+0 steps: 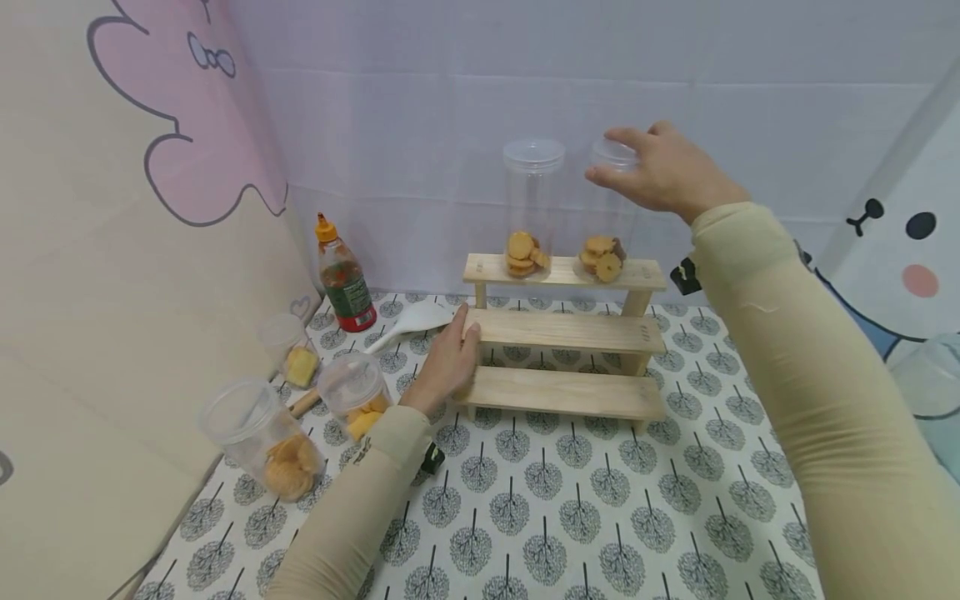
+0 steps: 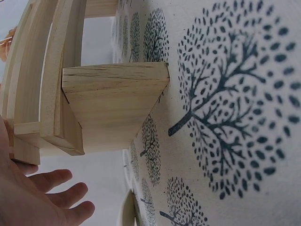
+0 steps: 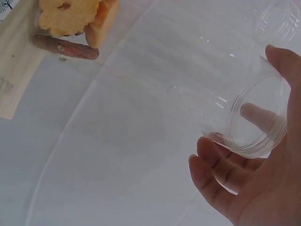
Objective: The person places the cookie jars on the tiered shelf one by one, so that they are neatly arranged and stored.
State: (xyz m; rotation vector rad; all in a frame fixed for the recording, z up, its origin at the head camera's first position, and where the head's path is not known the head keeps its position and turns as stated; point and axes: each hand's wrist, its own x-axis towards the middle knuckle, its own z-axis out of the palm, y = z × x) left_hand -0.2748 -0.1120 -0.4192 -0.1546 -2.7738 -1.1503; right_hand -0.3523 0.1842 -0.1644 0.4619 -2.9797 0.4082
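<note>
Two tall clear plastic jars, a left one [image 1: 532, 196] and a right one [image 1: 604, 221], stand upright on the top board of a three-tier wooden rack [image 1: 566, 331], round biscuits at the bottom of each. My right hand [image 1: 663, 173] grips the right jar by its lid, with thumb and fingers spread around the rim [image 3: 256, 122]. At the rack's left end, my left hand [image 1: 450, 358] holds the end of the middle board between thumb and index finger. The other fingers [image 2: 70, 193] of that hand hang loosely beside the rack.
Left of the rack lie a white spoon-like utensil [image 1: 420, 318] and a red sauce bottle [image 1: 347, 287] standing upright. Several lidded snack jars, one with twisted biscuits [image 1: 262, 437], stand along the left wall. Another clear container [image 1: 930, 375] shows at the right edge.
</note>
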